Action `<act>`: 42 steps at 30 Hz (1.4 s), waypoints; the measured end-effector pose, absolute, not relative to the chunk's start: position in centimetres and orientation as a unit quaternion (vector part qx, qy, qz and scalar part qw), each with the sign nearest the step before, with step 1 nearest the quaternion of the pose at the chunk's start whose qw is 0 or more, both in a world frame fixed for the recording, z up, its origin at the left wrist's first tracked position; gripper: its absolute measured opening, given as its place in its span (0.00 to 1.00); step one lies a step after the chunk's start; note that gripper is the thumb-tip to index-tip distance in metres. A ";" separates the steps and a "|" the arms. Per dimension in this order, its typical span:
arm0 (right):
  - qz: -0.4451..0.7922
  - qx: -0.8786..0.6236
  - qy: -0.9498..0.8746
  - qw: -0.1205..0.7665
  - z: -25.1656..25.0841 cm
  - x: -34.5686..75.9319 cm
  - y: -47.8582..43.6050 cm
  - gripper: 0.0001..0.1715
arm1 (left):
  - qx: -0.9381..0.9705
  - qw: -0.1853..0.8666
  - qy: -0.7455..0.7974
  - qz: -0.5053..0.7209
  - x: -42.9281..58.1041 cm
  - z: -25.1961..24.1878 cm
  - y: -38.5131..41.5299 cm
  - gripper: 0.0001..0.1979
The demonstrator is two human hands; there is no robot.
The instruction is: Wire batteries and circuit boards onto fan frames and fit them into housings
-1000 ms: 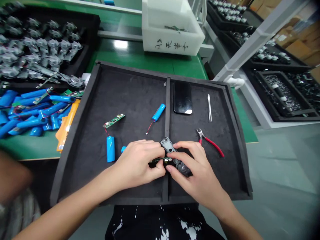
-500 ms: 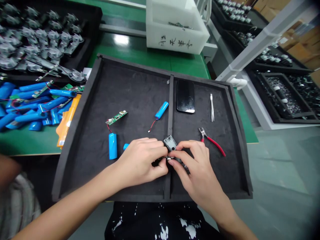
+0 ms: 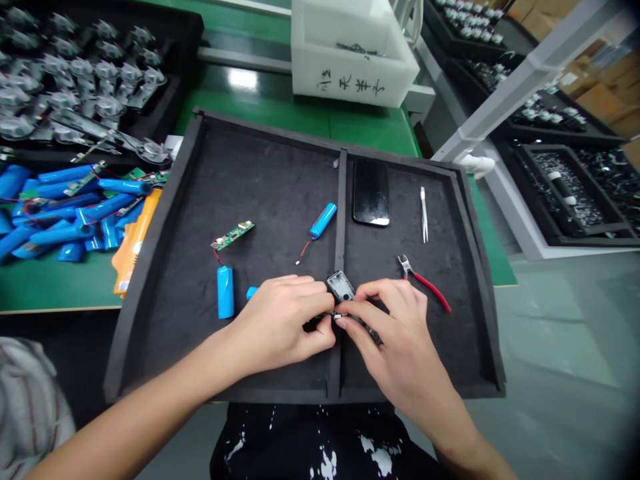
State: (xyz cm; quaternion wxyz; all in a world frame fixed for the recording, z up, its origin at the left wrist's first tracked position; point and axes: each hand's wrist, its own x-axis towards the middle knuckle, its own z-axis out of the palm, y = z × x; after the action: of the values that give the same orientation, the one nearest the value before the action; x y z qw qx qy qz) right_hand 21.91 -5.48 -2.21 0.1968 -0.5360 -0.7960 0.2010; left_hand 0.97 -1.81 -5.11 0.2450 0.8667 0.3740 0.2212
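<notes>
The left hand (image 3: 277, 321) is clenching its fingers on one end of a narrow circuit board (image 3: 334, 316), and the right hand (image 3: 403, 340) is curling its thumb and fingers over the board and a dark grey plastic housing (image 3: 340, 287), so most of the board is hidden. The work is hanging over the raised central divider (image 3: 341, 220) of a black foam tray (image 3: 270, 131) lined with fuzzy felt. At 9 o'clock from the hands, a glossy blue cylindrical cell (image 3: 225, 291) is lying just beyond the left knuckles, and a blue stub (image 3: 251, 292) is touching them. Farther out at 10 o'clock, a green circuit board (image 3: 233, 235) is trailing a red wire toward that cell. At 12 o'clock, a wired blue cell (image 3: 323, 221) is lying left of the divider, and a smooth black phone (image 3: 371, 192) is lying right of it. At 1 o'clock, slim steel tweezers (image 3: 424, 215) are resting on open felt, while red-handled pliers (image 3: 423, 290) are lying near the right fingers at 2 o'clock. Felt is showing open at the tray's left and right ends, bounded by its sloped foam rim.
</notes>
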 end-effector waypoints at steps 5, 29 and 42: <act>0.205 -0.538 -0.795 0.192 -2.2 21.9 -5.4 0.07 | 0.867 0.243 0.373 0.222 1.0 -5.3 -1.8 0.05; 0.395 -0.520 -0.730 0.200 -2.1 23.4 -5.4 0.07 | 0.626 0.378 0.562 0.387 1.4 -5.4 -8.3 0.09; 0.079 -0.698 -0.707 0.077 -3.7 30.3 -3.6 0.19 | 0.745 0.274 0.512 0.329 4.6 -3.0 -6.0 0.06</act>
State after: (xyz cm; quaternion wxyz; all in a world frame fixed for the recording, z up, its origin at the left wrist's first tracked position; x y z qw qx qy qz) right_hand 30.31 -3.62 -3.70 0.0770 -0.6984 -0.7071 0.0794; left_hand 4.61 -6.05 -2.99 0.2737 0.7450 0.5117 0.3291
